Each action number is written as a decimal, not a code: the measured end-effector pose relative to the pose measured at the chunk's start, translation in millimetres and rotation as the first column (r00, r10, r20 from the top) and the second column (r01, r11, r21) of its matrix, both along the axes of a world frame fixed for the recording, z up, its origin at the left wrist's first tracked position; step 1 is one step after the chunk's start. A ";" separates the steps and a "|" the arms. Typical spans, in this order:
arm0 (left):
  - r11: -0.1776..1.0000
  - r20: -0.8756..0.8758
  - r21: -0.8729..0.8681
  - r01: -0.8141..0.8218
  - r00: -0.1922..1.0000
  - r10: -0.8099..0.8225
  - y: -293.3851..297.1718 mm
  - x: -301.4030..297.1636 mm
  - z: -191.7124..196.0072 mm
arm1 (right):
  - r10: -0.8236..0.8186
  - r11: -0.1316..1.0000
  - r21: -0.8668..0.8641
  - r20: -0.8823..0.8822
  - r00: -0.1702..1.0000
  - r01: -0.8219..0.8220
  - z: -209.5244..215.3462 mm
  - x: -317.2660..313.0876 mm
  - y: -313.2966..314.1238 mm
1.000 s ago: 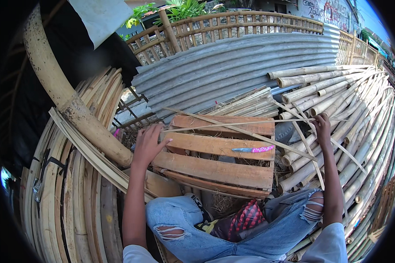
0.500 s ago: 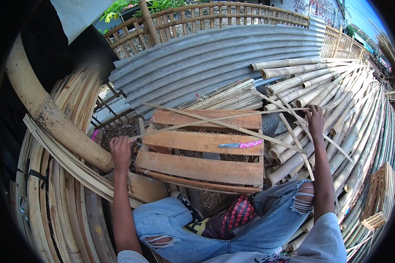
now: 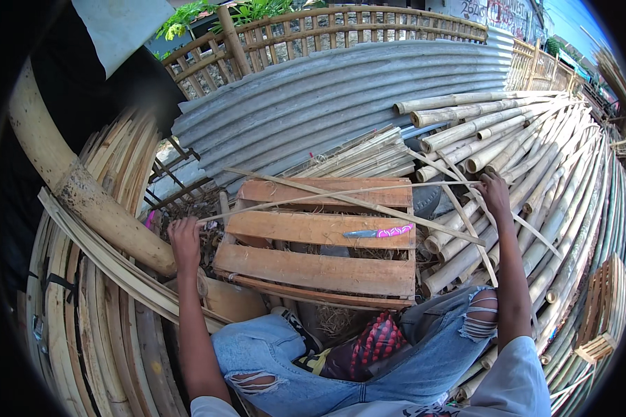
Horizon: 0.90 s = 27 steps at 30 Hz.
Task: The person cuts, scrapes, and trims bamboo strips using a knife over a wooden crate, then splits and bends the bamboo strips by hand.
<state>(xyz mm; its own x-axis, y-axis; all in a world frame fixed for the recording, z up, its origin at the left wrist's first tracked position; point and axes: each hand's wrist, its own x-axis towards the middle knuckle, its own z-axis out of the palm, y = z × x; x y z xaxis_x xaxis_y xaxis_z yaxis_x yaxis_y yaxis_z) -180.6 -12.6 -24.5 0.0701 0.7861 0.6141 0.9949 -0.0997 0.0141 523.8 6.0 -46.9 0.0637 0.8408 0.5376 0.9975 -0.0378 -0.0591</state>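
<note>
A thin bamboo strip (image 3: pixel 341 191) stretches above the wooden crate, slightly bowed upward along its length. My left hand (image 3: pixel 185 240) is closed round its left end, beside the crate's far left corner. Its right end is gripped in my right hand (image 3: pixel 492 193), out past the crate's right side near the bamboo poles. On the slats of the upturned-looking crate (image 3: pixel 313 260) lies a knife (image 3: pixel 379 232) with a pink patterned handle, blade pointing left. A second, wider bamboo strip (image 3: pixel 424 221) lies slantwise across the crate, partly beneath the held one.
Bamboo poles (image 3: pixel 459 142) are stacked along the right. Split bamboo slats (image 3: pixel 94 320) and a thick bamboo post (image 3: pixel 90 194) stand at my left. Behind the crate are a bundle of strips (image 3: pixel 358 160) and a corrugated metal sheet (image 3: pixel 327 83). Another crate (image 3: pixel 598 309) sits far right.
My right hand has come slightly down and left, and my left hand has shifted a little left. The held strip now bows upward more. The knife has stayed on the crate.
</note>
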 end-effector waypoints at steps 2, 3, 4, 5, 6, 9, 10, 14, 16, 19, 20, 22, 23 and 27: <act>0.996 -0.014 0.047 0.072 0.997 -0.072 -3.2 -3.0 -1.7 | 0.056 0.995 -0.080 -0.065 0.996 -0.061 -2.9 13.2 -12.4; 0.996 -0.014 0.047 0.078 0.997 -0.078 -1.8 -6.4 -0.3 | 0.050 0.995 -0.081 -0.065 0.997 -0.055 -4.1 23.0 -15.0; 0.992 -0.022 0.094 0.081 0.997 -0.080 -3.3 -5.9 5.2 | 0.048 0.998 0.038 -0.055 0.997 -0.046 -4.9 38.2 -19.9; 0.987 -0.030 0.139 0.082 0.996 -0.078 -4.2 -5.0 8.4 | 0.048 0.987 0.156 -0.044 0.998 -0.041 -4.7 46.9 -22.9; 0.986 -0.075 0.149 0.077 0.995 -0.067 -5.0 -1.5 8.9 | 0.030 0.987 0.157 -0.040 0.999 -0.023 -4.9 56.0 -29.4; 0.998 -0.159 0.059 -0.030 0.986 0.039 -3.7 -0.9 9.7 | -0.075 0.994 0.068 -0.112 0.991 0.083 -10.4 61.5 -35.4; 0.998 -0.159 0.058 -0.028 0.987 0.037 -1.1 3.5 10.7 | -0.108 0.994 0.025 -0.078 0.991 0.110 -11.2 59.9 -34.5; 0.983 -0.020 -0.063 -0.172 0.985 0.171 14.8 20.5 10.1 | -0.218 0.975 -0.053 -0.076 0.973 0.214 -16.6 40.1 -16.9; 0.974 0.013 -0.078 -0.212 0.977 0.213 18.0 25.9 9.4 | -0.237 0.970 -0.067 -0.069 0.969 0.232 -12.5 17.7 -9.0; 0.969 0.062 -0.051 -0.242 0.968 0.244 19.4 31.4 13.7 | -0.290 0.951 -0.120 -0.037 0.956 0.284 -14.2 12.3 -2.9; 0.967 0.038 -0.140 -0.212 0.975 0.220 18.3 30.6 19.0 | -0.221 0.971 -0.111 -0.071 0.973 0.213 -16.8 24.3 -6.6; 0.960 0.049 -0.275 -0.054 0.996 0.071 14.3 18.0 21.6 | -0.109 0.979 -0.186 -0.132 0.985 0.084 -22.2 54.3 -20.1; 0.963 0.047 -0.263 -0.058 0.996 0.072 12.6 12.4 13.7 | -0.058 0.989 -0.147 -0.144 0.988 0.037 -34.4 68.0 -27.4; 0.918 0.092 -0.376 0.126 0.991 -0.099 8.4 17.0 11.4 | -0.005 0.990 -0.138 -0.246 0.969 -0.029 -58.2 90.9 -58.1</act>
